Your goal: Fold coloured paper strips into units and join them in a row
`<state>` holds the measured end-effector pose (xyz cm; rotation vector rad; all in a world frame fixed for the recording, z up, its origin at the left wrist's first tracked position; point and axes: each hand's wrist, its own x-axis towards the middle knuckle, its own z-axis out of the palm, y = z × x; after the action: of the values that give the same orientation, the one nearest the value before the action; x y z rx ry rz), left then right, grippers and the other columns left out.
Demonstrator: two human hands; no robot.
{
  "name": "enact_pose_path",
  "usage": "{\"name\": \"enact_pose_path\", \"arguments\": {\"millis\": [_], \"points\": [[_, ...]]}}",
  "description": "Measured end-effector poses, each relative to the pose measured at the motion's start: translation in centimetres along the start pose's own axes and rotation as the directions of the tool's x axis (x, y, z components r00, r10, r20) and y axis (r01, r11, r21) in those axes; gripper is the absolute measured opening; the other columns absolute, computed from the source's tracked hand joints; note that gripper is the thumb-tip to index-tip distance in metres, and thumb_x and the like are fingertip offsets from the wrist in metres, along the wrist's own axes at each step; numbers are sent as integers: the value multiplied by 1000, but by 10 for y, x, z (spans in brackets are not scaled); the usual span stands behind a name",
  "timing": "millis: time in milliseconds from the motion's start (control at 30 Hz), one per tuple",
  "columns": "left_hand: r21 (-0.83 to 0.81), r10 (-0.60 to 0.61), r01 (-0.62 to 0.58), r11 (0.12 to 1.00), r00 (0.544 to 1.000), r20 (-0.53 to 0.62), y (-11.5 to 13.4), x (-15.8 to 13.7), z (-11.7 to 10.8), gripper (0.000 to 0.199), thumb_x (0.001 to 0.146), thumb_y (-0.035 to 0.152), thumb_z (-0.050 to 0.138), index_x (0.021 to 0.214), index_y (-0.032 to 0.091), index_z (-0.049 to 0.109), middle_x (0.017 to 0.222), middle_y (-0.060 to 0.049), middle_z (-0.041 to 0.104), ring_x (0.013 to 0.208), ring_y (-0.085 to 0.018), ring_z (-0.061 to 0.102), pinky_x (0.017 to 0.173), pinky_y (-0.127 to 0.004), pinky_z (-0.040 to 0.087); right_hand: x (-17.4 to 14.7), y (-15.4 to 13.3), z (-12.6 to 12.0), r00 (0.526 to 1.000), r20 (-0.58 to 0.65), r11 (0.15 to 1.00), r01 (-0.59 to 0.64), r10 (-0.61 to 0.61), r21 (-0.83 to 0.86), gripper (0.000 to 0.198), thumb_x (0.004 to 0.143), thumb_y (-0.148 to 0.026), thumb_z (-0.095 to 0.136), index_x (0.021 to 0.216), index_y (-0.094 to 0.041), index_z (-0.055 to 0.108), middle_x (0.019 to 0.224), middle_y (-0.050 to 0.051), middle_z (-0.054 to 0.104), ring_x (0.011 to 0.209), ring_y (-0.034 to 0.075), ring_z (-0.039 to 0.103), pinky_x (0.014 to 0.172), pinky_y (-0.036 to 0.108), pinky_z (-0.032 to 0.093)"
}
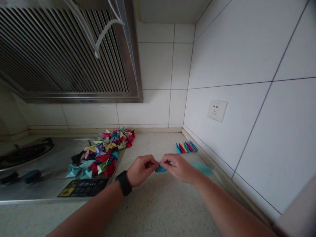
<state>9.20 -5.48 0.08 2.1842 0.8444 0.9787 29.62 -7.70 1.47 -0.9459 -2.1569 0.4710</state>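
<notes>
Between my two hands, just above the speckled countertop, is a small piece of folded blue paper (160, 169). My left hand (142, 169), with a black watch on the wrist, pinches its left side. From the right, my right hand (178, 167) pinches the same paper, and the fingertips of both hands nearly meet. The fingers hide much of the folds. Beyond my right hand stands a short row of folded paper pieces (187, 147) in blue, red and yellow. A flat, pale teal sheet or patch (201, 168) lies partly behind my right forearm.
A heap of colourful folded paper pieces (106, 148) covers the right part of the gas stove (49, 191). Stove knobs (32, 176) and a burner (26, 152) are at the left. A range hood (74, 65) hangs above. The tiled wall with a socket (217, 110) bounds the right side.
</notes>
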Motion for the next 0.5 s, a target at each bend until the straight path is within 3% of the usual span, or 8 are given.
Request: {"name": "enact_pose_path", "arguments": {"millis": [233, 333, 500], "points": [[-5, -98, 99, 995, 987, 130, -17, 3, 0, 27, 87, 36, 53, 88, 13, 66, 76, -4, 69, 61, -11, 58, 54, -20, 41, 1, 16, 10, 992, -79, 995, -94, 94, 16, 9, 84, -25, 59, 82, -18, 62, 72, 0, 63, 67, 12, 56, 62, 23, 41], [84, -68, 61, 995, 994, 81, -19, 4, 0, 23, 86, 33, 53, 86, 14, 66, 74, -3, 68, 61, -11, 57, 54, -20, 40, 1, 19, 10, 991, -82, 994, -105, 105, 11, 8, 83, -25, 61, 86, -18, 61, 74, 0, 63, 68, 13, 56, 64, 23, 42], [311, 38, -38, 950, 999, 6, -17, 2, 2, 10, 80, 25, 57, 77, 17, 63, 63, 2, 60, 55, -9, 51, 54, -20, 36, 1, 9, 8, 994, -111, 996, 3, -13, -87, 15, 79, -21, 65, 93, -19, 61, 86, 2, 63, 81, 16, 56, 74, 27, 43]]}}
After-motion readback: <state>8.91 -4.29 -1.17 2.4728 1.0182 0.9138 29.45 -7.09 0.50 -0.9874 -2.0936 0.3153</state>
